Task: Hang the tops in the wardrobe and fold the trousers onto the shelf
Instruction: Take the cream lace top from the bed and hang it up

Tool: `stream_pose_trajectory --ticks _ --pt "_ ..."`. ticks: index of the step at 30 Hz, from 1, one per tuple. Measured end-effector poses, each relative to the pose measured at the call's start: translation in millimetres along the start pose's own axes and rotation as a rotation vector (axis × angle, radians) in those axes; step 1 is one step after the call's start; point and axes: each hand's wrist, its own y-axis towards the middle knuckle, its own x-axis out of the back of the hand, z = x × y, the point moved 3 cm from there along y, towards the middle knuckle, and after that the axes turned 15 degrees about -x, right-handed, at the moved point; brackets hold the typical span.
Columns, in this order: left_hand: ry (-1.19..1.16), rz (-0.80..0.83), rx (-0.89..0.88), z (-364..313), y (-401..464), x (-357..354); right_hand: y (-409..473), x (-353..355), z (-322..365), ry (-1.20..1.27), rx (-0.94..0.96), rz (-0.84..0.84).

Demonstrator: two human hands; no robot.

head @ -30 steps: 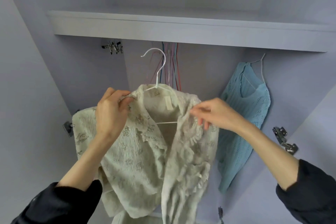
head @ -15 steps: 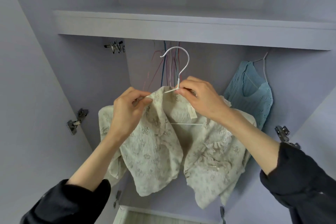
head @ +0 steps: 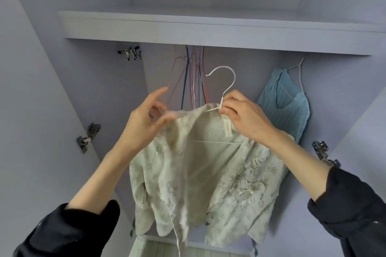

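Note:
A cream embroidered top [head: 200, 183] hangs on a white wire hanger [head: 226, 83] in front of the open wardrobe. My right hand [head: 244, 117] pinches the hanger at the base of its hook, with the hook pointing up, below the shelf. My left hand [head: 146, 123] is at the top's left shoulder, thumb and a finger on the collar fabric, the other fingers spread; it is blurred. A blue knitted top [head: 286, 108] hangs on its own hanger at the right inside the wardrobe.
A shelf [head: 188, 27] spans the wardrobe above the hanging space. Several empty coloured hangers [head: 194, 81] hang in the middle behind my hands. Metal clips [head: 130, 52] hang at the upper left. Door hinges [head: 86, 137] [head: 322, 152] stick out on both sides.
The top on its hanger has risen and shifted right, toward the hanging space. My left hand's fingers have loosened and spread at the collar. My right hand stays on the hanger's neck.

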Motion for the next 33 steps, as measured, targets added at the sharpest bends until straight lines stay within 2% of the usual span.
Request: stream_pose_trajectory --ticks 3,5,8,12,18,21,24,28,30,33 --pt "0.171 0.115 0.076 25.2 -14.3 2.1 1.3 3.2 -11.1 0.115 -0.036 -0.024" --pt "0.268 0.047 0.042 34.2 -22.0 5.5 1.2 5.6 -15.9 0.183 -0.063 -0.03" --pt "0.273 -0.081 0.038 38.6 -29.2 9.5 -0.9 6.6 -15.3 0.229 -0.072 -0.004" --pt "0.165 -0.127 0.108 41.4 -30.1 12.2 -3.6 6.4 -23.6 0.111 -0.08 0.084" --pt "0.204 -0.196 0.119 42.0 -26.4 18.1 -13.9 0.4 -44.4 -0.114 -0.125 0.075" --pt "0.381 -0.087 0.085 41.0 -22.9 15.8 -16.5 1.2 -47.9 -0.184 -0.13 0.072" --pt "0.396 0.082 0.076 33.4 -18.5 3.4 -16.4 5.6 -36.4 -0.123 -0.124 0.025" --pt "0.342 0.292 -0.194 3.3 -10.9 -22.1 -14.7 8.9 -10.0 -0.032 -0.069 -0.021" --pt "0.295 0.266 -0.237 -5.5 -4.6 -33.5 -13.5 11.4 -0.5 0.023 -0.039 -0.035" --pt "0.267 0.102 -0.209 -10.5 2.6 -39.4 -15.7 15.1 3.1 0.108 -0.024 -0.018"
